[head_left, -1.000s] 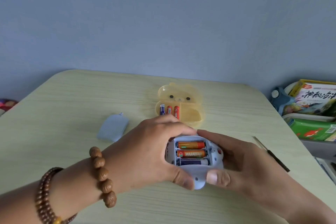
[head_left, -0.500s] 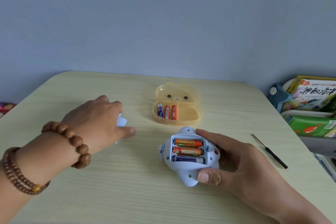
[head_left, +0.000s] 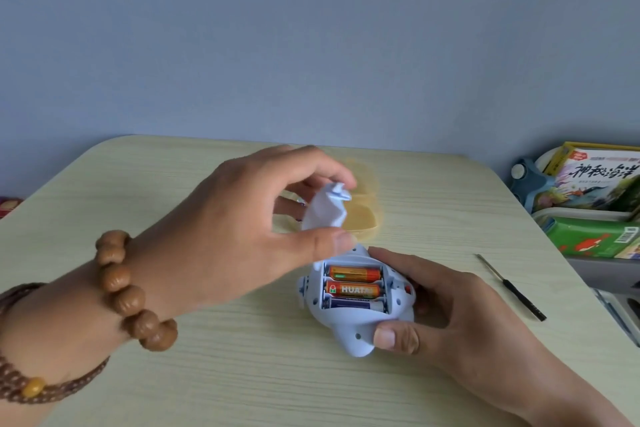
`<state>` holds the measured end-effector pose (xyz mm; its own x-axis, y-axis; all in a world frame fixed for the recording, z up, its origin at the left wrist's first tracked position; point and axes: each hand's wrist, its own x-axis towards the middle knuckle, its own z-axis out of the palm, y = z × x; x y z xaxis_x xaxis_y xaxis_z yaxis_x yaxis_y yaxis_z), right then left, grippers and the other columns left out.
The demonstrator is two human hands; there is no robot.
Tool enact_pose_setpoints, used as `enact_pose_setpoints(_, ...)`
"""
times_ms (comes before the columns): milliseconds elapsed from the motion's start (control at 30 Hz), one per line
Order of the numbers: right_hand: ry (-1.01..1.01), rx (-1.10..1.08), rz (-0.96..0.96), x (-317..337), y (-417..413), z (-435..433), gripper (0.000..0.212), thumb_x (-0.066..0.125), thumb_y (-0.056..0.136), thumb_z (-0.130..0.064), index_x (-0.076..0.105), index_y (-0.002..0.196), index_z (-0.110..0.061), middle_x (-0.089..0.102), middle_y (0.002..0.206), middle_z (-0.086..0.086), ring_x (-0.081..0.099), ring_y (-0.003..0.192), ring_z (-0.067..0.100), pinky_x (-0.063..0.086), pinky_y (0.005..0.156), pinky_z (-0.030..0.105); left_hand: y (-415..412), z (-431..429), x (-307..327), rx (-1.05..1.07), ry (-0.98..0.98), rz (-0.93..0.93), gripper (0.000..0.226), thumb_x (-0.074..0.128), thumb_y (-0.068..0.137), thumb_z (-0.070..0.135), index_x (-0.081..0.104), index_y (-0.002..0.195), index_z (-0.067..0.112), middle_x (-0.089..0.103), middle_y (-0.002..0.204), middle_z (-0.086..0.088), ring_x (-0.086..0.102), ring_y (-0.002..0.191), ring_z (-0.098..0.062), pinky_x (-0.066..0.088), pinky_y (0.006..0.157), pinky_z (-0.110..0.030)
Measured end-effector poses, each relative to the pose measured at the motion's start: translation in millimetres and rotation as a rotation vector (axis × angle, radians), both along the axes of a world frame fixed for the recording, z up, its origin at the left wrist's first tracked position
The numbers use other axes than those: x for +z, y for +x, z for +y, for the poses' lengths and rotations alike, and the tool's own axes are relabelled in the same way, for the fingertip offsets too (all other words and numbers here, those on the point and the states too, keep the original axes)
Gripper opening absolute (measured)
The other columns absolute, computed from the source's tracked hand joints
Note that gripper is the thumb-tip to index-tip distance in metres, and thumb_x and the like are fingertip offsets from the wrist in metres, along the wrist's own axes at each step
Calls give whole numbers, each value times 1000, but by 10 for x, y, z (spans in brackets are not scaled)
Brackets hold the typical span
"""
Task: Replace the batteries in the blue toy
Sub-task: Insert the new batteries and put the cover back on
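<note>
The pale blue toy (head_left: 353, 333) lies belly up on the table, its battery bay open and filled with three batteries (head_left: 354, 289): two orange, one dark blue. My right hand (head_left: 446, 315) grips the toy from the right, thumb on its near end. My left hand (head_left: 242, 236) hovers just above and behind the toy, pinching the pale blue battery cover (head_left: 325, 210) between thumb and fingers. Behind it stands the yellow bear-shaped box (head_left: 363, 215), largely hidden by my left hand.
A thin black screwdriver (head_left: 512, 288) lies on the table to the right of the toy. Past the table's right edge are books and boxes (head_left: 595, 204) in a rack. The wooden table (head_left: 138, 191) ends at a blue wall.
My left hand left the toy, reached left to the battery cover lying on the table, picked it up and carried it back above the open bay. The right hand kept hold of the toy.
</note>
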<state>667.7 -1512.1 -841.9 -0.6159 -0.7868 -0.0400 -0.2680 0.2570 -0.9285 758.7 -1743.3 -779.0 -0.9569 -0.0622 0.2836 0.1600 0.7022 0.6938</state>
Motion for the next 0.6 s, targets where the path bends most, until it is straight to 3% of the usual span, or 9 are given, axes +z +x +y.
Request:
enact_pose_setpoints(100, 4, -14, -1, -9, 1, -2, 64, 88, 73, -25, 63, 131, -37, 75, 120, -7, 71, 111, 11, 55, 99, 34, -11, 167, 1, -110, 73, 15, 40, 84, 77, 38, 67, 113, 34, 69, 111, 12, 67, 108, -10, 57, 90, -27)
enact_pose_setpoints(200, 7, -36, 3, -15, 3, 2, 65, 88, 73, -24, 63, 130, -38, 76, 118, -6, 72, 109, 12, 55, 99, 40, -39, 227, -86, -140, 18, -12, 43, 84, 75, 37, 67, 114, 35, 67, 112, 14, 66, 110, -8, 56, 92, -29)
enact_pose_setpoints(600, 13, -37, 40, 5, 16, -6, 60, 88, 73, -24, 65, 123, -46, 76, 114, -7, 72, 105, 11, 55, 98, 42, -55, 224, -121, -134, -64, -78, 52, 86, 70, 45, 65, 117, 45, 62, 110, 17, 61, 112, -5, 55, 91, -33)
